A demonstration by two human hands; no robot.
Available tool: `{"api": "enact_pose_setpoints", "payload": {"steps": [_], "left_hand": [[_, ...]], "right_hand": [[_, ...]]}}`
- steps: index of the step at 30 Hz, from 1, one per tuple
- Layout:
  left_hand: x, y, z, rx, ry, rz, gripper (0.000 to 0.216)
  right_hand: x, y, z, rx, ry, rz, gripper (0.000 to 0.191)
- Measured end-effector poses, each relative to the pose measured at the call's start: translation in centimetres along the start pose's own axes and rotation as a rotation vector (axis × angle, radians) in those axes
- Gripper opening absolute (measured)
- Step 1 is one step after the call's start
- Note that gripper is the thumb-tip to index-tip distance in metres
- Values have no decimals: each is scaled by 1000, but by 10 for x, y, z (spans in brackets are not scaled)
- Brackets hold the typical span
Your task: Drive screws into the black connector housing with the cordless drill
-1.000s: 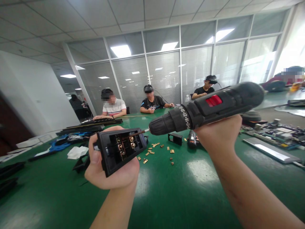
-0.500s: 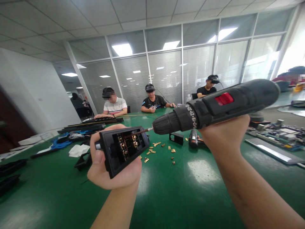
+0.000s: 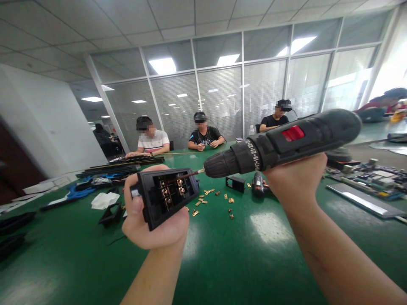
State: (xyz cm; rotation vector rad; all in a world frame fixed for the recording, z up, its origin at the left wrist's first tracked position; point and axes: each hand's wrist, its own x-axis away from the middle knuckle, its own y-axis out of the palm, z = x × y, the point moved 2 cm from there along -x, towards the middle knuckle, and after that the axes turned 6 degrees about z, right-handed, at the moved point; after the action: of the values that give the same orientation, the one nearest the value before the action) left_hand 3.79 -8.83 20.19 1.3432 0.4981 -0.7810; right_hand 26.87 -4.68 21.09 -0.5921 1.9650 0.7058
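Observation:
My left hand (image 3: 155, 233) is wrapped round a black plastic housing (image 3: 187, 199), its open side turned toward me. Inside it are several brass terminal screws (image 3: 181, 182). My right hand (image 3: 295, 178) grips a black cordless drill (image 3: 263, 146) with a red switch on top; its handle is mostly hidden behind the hand. The long driver bit (image 3: 187, 174) in its chuck reaches into the housing, near the right-hand screws. Whether the tip sits in a screw I cannot tell.
Small brass plates (image 3: 203, 202) and screws lie scattered on the green table (image 3: 222, 262). Behind them are a black box-shaped part (image 3: 235, 184) and a second drill (image 3: 258, 186). Crumpled white tissue (image 3: 104, 201) lies left; circuit boards (image 3: 378, 178) lie right. Several people sit across the table.
My right hand and the drill have shifted slightly left. The housing has tilted a little in my left hand. Across the table, the middle person's hands have come together.

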Motion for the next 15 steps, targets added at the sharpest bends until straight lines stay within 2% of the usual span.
{"api": "enact_pose_setpoints", "payload": {"steps": [5, 9, 15], "left_hand": [[1, 1, 5, -43, -14, -100, 27], [1, 3, 5, -80, -10, -71, 27], [-1, 7, 7, -105, 74, -88, 28]], "right_hand": [[2, 1, 4, -16, 6, 8, 14], [2, 1, 2, 9, 6, 7, 15], [2, 1, -1, 27, -1, 4, 11]]}}
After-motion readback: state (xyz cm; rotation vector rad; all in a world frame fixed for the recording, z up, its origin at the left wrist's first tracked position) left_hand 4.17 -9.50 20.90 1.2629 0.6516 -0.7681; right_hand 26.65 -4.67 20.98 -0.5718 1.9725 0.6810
